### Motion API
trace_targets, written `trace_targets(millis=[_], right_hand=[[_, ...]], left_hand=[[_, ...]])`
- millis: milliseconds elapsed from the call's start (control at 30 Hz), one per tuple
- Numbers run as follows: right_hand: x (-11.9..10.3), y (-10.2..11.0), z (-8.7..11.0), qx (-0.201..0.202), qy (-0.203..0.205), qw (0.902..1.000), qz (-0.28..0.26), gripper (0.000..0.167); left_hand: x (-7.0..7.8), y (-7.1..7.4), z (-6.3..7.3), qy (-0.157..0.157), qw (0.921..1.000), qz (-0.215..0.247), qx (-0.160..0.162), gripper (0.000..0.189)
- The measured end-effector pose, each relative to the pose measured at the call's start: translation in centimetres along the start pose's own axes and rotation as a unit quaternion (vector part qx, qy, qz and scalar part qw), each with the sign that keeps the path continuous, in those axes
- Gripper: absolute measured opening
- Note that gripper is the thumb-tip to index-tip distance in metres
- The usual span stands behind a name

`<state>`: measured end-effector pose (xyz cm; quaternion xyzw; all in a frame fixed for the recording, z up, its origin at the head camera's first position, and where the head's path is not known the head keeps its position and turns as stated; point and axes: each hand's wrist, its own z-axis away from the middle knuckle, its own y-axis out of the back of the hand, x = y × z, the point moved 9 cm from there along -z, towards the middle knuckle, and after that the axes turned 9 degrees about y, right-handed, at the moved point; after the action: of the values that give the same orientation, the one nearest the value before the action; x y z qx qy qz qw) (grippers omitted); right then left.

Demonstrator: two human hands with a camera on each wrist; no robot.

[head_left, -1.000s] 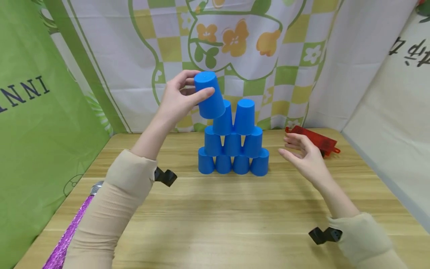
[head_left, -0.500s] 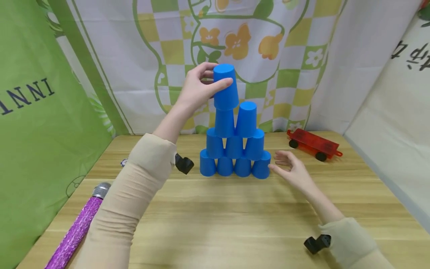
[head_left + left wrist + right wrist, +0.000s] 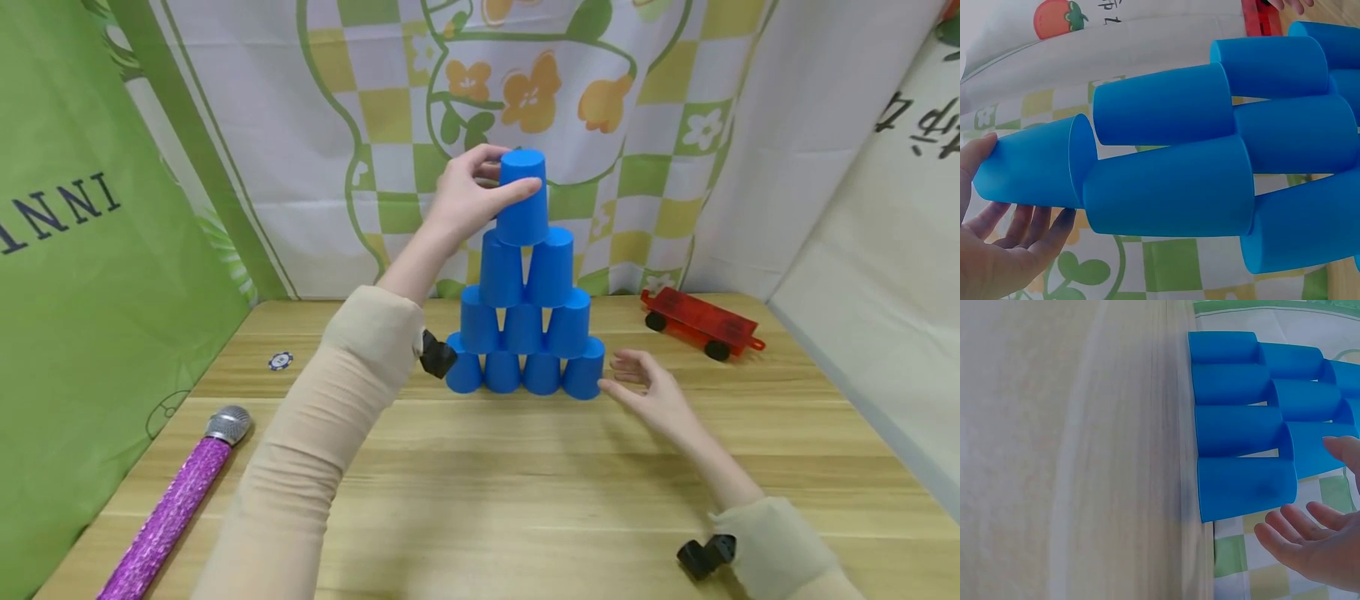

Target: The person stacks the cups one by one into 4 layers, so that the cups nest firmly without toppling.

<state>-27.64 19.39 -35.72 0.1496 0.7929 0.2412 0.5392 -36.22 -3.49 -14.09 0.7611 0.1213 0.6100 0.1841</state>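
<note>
An upside-down blue cup [image 3: 522, 208] is gripped between the thumb and fingers of my left hand [image 3: 468, 196]. It is held at the top of a pyramid of upturned blue cups [image 3: 522, 327], over the two cups of the upper row. In the left wrist view the held cup [image 3: 1035, 164] has its rim against the left one of those cups [image 3: 1169, 187]; whether it bears on the other cannot be told. Beside the right end of the bottom row is my right hand [image 3: 652, 398], fingers relaxed and holding nothing. The right wrist view shows that hand [image 3: 1316, 544] close to the bottom-row end cup [image 3: 1244, 487].
A red toy cart [image 3: 701, 321] with black wheels stands at the table's back right. On the left lie a purple glittery microphone [image 3: 176, 508] and a small poker chip [image 3: 281, 361]. Printed cloth [image 3: 300, 167] hangs behind the wooden table [image 3: 480, 500].
My left hand has carried the cup rightward, from left of the upper row to above its middle, and lowered it slightly. My right hand has come in leftward, near the bottom row.
</note>
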Motion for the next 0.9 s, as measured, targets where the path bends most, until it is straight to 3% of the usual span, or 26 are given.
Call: trace_targets(millis=[133,900], right_hand=[[0.18,-0.31,0.13,-0.006,-0.003,1.0,-0.003,0.058],[0.81,-0.76,0.24,-0.034,-0.019,0.9993,0.002,0.061]], left_hand=[[-0.38,-0.08,-0.22,0.011,0.9999,-0.005,0.004,0.059],[-0.58,-0.27,-0.26,0.009,0.999,-0.041,0.015,0.065]])
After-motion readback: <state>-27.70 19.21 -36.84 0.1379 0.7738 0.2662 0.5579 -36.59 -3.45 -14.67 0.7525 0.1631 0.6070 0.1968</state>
